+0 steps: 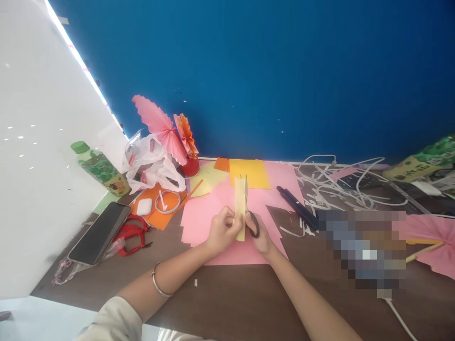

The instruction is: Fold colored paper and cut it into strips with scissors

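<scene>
My left hand [224,228] pinches a narrow pale yellow paper strip [240,196], which stands lengthwise away from me. Black-handled scissors [253,224] are in my right hand [262,237], its fingers wrapped round the handle. The blades point away from me and lie along the right side of the strip; whether they bite into the paper I cannot tell. Both hands are close together over pink paper sheets [202,208]. A deeper yellow sheet [254,173] lies just beyond the blade tips.
On the left are a green-capped bottle [103,168], a phone [101,232], a red cord [133,234], a plastic bag [161,175] and folded paper fans [163,128]. To the right lie a dark pen-like object [297,207], tangled white cables [330,189] and another bottle [426,158].
</scene>
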`<state>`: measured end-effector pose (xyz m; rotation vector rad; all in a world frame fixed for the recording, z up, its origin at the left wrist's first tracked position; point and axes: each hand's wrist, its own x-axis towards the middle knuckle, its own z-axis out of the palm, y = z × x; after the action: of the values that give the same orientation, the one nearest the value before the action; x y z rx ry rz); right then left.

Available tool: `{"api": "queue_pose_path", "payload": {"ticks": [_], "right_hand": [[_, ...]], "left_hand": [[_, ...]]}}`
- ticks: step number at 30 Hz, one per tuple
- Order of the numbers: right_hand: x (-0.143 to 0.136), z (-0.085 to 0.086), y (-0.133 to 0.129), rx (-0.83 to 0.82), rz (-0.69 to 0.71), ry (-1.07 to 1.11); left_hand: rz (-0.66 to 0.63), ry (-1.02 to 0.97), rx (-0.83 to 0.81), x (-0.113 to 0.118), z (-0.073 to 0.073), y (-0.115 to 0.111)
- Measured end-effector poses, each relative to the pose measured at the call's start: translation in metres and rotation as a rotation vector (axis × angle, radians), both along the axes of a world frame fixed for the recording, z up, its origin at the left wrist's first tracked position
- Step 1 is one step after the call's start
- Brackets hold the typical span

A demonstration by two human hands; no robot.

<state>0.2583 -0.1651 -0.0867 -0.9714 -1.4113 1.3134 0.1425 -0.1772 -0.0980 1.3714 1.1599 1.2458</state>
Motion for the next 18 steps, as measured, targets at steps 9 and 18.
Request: {"api": "queue_pose_path", "payload": {"ticks": [9,18], "right_hand": [[-0.0002,-0.0011,0.0010,-0.023,0.009,0.040],[0.0020,-0.0054,0.0025,-0.016,-0.010,0.014]], "left_hand": [[-0.013,-0.011,0.014,0.0003,-0.0005,-0.0006],[-0.006,0.006,0.026,0.0015,-0.0022,-0.0007]]}}
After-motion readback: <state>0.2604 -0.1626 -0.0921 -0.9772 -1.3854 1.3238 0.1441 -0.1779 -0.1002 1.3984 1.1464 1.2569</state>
